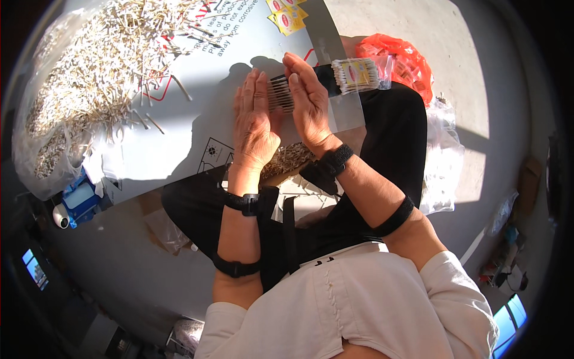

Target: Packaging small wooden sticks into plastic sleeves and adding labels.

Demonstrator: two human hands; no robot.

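Left hand [256,122] and right hand [309,107] both flat, fingers extended away from the wearer, palms flanking a cotton-swab bundle [280,96] over the worktop [161,143]. Stick axes run crosswise, palm to palm; ends partly hidden. Left of bundle: clear plastic bag [43,182], heaped loose swabs [107,78] spilling out. Right of bundle: swab-filled clear pouch [384,70]; farther right, red plastic bag [396,60], contents unclear.

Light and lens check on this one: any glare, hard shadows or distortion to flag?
Head view: strong light washes the upper-right floor pale and glares on the swab heap; a dark shadow lies on the board beside the left hand; the fisheye bends the board's edge and blackens the corners.
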